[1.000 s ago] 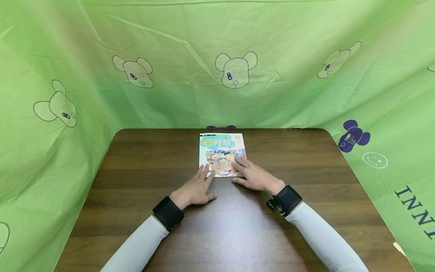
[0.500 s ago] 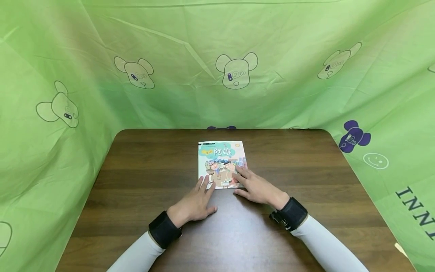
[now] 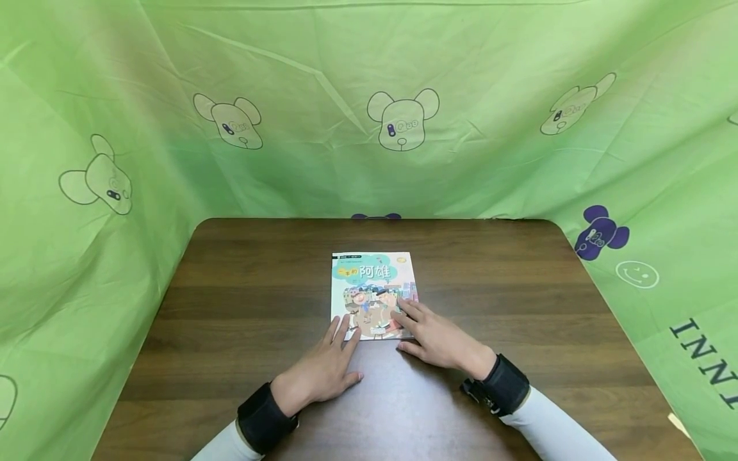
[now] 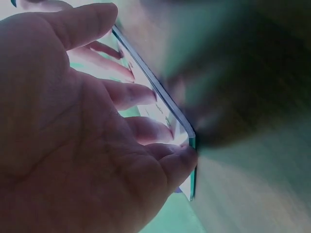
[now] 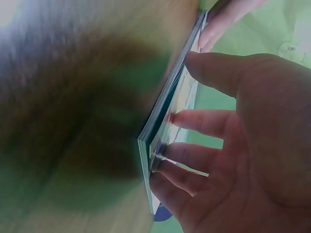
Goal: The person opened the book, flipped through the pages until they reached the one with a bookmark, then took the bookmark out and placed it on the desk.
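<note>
A thin picture book [image 3: 369, 275] with a light illustrated cover lies flat on the brown wooden table [image 3: 242, 307], its near edge facing me. My left hand [image 3: 317, 374] rests its fingertips on the book's near left corner, fingers spread and the thumb off the cover. On the near right part of the cover lie the outstretched fingers of my right hand [image 3: 441, 336]; its thumb is by the near edge. Both wrist views show fingertips pressing the cover of the book [image 4: 155, 109] from above, with no finger curled beneath it.
Green cloth [image 3: 311, 173] printed with bear heads hangs behind the table and along both sides. Each wrist wears a black band [image 3: 266, 419]. A small pale object [image 3: 679, 424] is at the table's right edge.
The book has slid across the table toward me, away from the back edge. Both hands have moved back with it, their fingers staying on the cover.
</note>
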`<state>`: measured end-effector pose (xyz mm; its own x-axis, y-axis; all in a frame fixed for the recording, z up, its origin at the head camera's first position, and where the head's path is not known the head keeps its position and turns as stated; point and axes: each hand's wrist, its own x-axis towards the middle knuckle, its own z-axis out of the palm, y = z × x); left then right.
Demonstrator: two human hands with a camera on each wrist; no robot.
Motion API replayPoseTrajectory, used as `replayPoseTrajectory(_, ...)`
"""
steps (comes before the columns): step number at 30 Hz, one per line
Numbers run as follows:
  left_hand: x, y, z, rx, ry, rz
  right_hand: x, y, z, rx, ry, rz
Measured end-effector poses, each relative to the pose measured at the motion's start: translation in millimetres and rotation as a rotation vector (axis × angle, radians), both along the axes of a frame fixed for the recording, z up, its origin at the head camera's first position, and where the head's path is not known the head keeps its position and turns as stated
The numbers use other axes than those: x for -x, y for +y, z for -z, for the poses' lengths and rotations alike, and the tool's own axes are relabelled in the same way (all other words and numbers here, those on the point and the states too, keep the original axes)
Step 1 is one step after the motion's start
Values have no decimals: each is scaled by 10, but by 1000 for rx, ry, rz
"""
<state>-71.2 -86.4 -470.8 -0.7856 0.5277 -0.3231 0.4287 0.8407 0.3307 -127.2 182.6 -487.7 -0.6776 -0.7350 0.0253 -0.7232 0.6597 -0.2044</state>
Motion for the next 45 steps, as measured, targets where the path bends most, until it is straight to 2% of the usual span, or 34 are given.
replayPoseTrajectory(7, -50, -28, -22, -7, -2, -21, -33, -21, -17, 20, 2, -15)
replayPoseTrajectory(9, -50, -17, -19, 6, 29, -17, -22, -3, -5, 33, -1, -13)
replayPoseTrajectory(12, -27, 21, 0, 13, 115, 0, 6, 47, 25, 52, -7, -12)
replayPoseTrajectory(16, 42, 99, 32, -19, 204, 35, 57, 125, 51, 79, -12, -23)
replayPoseTrajectory(22, 174, 212, 73, -45, 219, 62, 150, 228, 27, 109, -29, -51)
replayPoseTrajectory(29, 307, 325, 155, -10, 216, 34, 211, 255, 4, 88, -64, -83)
replayPoseTrajectory(35, 355, 350, 166, 6, 187, 23, 248, 246, -14, 86, -86, -90)
replayPoseTrajectory(41, 378, 365, 157, -5, 199, 16, 287, 246, -33, 89, -109, -104)
replayPoseTrajectory(45, 372, 399, 155, -14, 203, -4, 289, 243, -55, 94, -146, -82)
